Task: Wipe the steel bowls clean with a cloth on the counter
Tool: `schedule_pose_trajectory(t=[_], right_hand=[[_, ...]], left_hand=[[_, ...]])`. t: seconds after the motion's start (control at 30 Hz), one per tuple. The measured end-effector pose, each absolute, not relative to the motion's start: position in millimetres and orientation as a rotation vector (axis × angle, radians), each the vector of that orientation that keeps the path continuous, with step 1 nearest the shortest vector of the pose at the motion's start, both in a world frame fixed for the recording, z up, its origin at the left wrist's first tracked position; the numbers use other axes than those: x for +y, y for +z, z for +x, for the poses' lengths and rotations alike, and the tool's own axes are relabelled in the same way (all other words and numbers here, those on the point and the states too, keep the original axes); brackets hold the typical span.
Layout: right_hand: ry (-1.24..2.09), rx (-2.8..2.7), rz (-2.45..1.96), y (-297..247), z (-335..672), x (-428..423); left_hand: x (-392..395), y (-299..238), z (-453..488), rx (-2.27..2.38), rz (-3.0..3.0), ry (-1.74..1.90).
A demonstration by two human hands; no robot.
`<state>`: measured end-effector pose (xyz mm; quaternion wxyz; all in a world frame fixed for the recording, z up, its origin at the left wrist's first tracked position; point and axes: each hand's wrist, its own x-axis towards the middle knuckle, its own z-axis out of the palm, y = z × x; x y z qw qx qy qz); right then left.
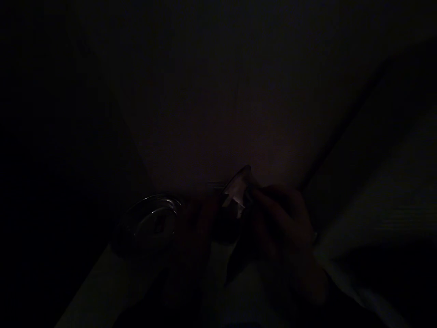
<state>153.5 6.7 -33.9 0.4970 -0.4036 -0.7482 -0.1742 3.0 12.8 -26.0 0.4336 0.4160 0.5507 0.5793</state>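
Note:
The scene is very dark. My right hand is curled around the lower edge of a clear, glossy object, possibly glass, with a dark, cloth-like piece hanging below it. My left hand is a dim shape just left of the glossy object, and its fingers are too dark to make out. Farther left, a round glass dish or lid catches a curved highlight, apart from both hands.
A pale surface shows at the lower left and under my hands. A large dim wall or panel fills the area ahead. A long dark diagonal edge runs up the right side.

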Motion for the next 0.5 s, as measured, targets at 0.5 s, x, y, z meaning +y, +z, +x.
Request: schedule_pose_trajectory(t=[0.5], right_hand=[[-0.55, -1.966, -0.824, -30.2, 146.5, 1.9]], left_hand=[[11.7, -24.4, 3.7, 1.371, 1.191, 1.492]])
